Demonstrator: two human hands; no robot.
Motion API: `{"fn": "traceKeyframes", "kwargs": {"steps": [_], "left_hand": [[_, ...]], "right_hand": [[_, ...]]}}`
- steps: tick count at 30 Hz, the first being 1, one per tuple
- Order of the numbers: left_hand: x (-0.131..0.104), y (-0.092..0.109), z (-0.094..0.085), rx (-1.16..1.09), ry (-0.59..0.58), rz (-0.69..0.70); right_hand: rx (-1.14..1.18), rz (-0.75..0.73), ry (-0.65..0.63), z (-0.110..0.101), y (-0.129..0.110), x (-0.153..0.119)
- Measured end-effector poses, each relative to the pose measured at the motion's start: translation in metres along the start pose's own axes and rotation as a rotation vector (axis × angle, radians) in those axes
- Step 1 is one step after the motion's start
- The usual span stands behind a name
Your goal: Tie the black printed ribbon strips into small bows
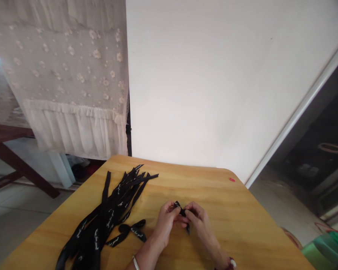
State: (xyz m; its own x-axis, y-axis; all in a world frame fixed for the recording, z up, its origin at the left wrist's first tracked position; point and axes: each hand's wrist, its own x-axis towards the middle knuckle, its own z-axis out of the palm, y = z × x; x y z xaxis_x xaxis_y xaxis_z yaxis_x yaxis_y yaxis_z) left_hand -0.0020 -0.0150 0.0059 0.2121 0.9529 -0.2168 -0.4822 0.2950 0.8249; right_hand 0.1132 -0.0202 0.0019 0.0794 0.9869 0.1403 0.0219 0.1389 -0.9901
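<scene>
Over the middle of the table, my left hand (166,219) pinches a black ribbon (178,204) with pale lettering. My right hand (197,216) grips the same ribbon close by, thumb and fingers closed on it. The ribbon is gathered between the two hands, and one end hangs below them; the fingers hide its middle. Left of my left hand lies a black ribbon bow (133,231) with white script on its loops and tails. Farther left, a heap of loose black ribbon strips (109,213) spreads along the table.
The wooden table (236,225) stands against a white panel (208,82). A small red item (232,179) lies near its far right corner. A lace cover (81,75) hangs at the back left. At lower right is a green object (329,249) beside the table.
</scene>
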Motion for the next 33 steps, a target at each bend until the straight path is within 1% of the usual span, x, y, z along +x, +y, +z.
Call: {"fn": "traceKeyframes", "kwargs": {"steps": [5, 9, 16, 20, 25, 33], "left_hand": [[-0.003, 0.003, 0.002, 0.120, 0.008, -0.015], [-0.005, 0.006, 0.003, 0.209, 0.025, -0.016], [-0.004, 0.005, 0.002, 0.209, 0.070, 0.004], [-0.003, 0.005, 0.003, 0.191, 0.083, 0.011], [-0.004, 0.006, 0.004, 0.195, 0.077, 0.015], [-0.005, 0.005, 0.005, 0.214, 0.046, -0.004]], "right_hand": [[-0.050, -0.023, 0.034, 0.000, -0.002, 0.000], [-0.112, -0.033, 0.031, 0.000, -0.004, -0.001], [-0.163, -0.062, 0.050, 0.000, 0.000, -0.001], [-0.165, -0.014, 0.053, 0.001, -0.005, -0.002], [-0.152, 0.031, 0.006, 0.004, -0.013, -0.003], [-0.062, 0.090, -0.037, 0.003, -0.012, -0.003]]}}
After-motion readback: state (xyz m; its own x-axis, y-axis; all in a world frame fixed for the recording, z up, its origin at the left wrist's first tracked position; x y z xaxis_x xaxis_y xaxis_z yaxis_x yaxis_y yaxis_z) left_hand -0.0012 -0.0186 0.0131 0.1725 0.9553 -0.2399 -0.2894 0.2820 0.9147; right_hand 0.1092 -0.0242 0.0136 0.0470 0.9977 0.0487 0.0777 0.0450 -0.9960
